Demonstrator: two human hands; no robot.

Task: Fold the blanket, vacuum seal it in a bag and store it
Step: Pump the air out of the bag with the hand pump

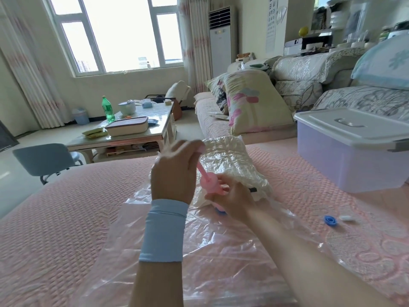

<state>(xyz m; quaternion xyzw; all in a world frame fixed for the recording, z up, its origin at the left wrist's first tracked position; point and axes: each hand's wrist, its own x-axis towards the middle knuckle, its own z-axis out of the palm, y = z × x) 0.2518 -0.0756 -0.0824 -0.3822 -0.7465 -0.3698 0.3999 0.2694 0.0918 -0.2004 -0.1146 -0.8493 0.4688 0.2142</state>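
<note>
Above the bag (221, 251), left hand (174, 173) and right hand (232, 200) grasp the pump (210, 182), handle upward-left.

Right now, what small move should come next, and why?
Probably press the handle down: the left hand holds the rod of the pink pump drawn out, the right hand steadies its barrel on the valve, and the bag lies loose around the blanket.

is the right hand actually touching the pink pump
Touching. The head view shows the right hand with its fingers curled round the lower body of the pink pump, with no gap between them.
</note>
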